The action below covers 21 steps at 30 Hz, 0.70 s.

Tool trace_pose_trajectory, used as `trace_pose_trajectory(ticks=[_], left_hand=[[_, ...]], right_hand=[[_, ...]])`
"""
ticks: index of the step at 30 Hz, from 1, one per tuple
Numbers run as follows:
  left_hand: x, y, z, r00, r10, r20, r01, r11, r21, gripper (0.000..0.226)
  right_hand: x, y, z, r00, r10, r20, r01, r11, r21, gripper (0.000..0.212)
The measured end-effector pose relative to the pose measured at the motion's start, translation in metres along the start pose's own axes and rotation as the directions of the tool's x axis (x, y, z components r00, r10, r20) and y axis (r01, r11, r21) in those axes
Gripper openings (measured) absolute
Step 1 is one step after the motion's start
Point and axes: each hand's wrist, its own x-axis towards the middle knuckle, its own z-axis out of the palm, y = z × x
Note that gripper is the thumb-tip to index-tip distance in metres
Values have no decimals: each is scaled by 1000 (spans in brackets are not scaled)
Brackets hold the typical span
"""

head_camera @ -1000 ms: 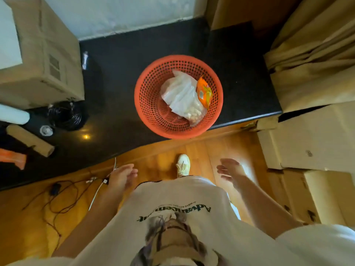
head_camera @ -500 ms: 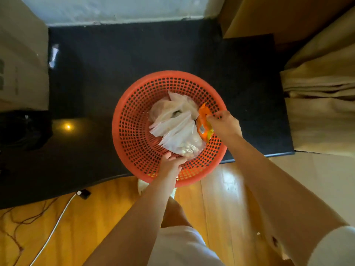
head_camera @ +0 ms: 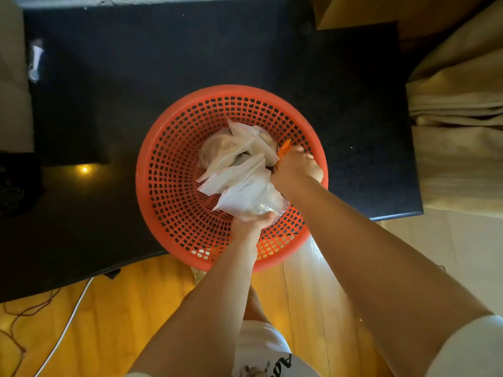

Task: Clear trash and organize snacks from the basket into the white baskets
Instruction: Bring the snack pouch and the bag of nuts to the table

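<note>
A round orange-red perforated basket (head_camera: 168, 186) sits on a black ledge, overhanging its front edge. Inside lie several clear zip bags (head_camera: 239, 159) of pale snacks. My left hand (head_camera: 251, 223) grips the lower end of the nearest clear zip bag (head_camera: 250, 197). At the basket's right side my right hand (head_camera: 295, 165) closes round an orange snack packet (head_camera: 284, 148), of which only a corner shows above the fingers. No white baskets are in view.
The black ledge (head_camera: 190, 55) fills the upper half. Cardboard boxes (head_camera: 13, 77) stand at the left edge, tan curtain folds (head_camera: 457, 110) at the right. Below is wooden floor (head_camera: 109, 322) with a white cable (head_camera: 68, 325) and dark wires at left.
Both hands rose from my sides and reached into the basket. The left hand has taken hold of the nearest clear bag, the right has closed over the orange packet. The view came closer.
</note>
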Motion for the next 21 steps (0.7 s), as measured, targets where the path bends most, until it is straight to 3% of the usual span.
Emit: trace_pose_trajectory(ticks=[6, 9, 13, 15, 18, 21], left_hand=[[2, 3, -1, 999, 3, -43, 0, 997, 82, 64], [-2, 6, -5, 999, 35, -38, -28, 987, 160, 58], [-17, 13, -20, 986, 164, 31, -165, 936, 310, 41], [-33, 18, -30, 959, 263, 101, -281, 914, 293, 32], [-61, 31, -47, 893, 385, 234, -440, 858, 265, 35], [-88, 51, -68, 863, 402, 305, -480, 842, 248, 41]], right_hand=[[5, 2, 4, 999, -15, -36, 13, 998, -57, 68], [5, 6, -2, 1000, -17, -21, 16, 999, -49, 66], [-10, 26, -20, 1000, 8, -16, -7, 997, 80, 72], [-27, 46, -29, 1000, 17, 13, -20, 964, 264, 73], [-64, 74, -35, 996, 28, 85, -78, 738, 671, 64], [-116, 98, -38, 988, -25, 151, -137, 297, 945, 54]])
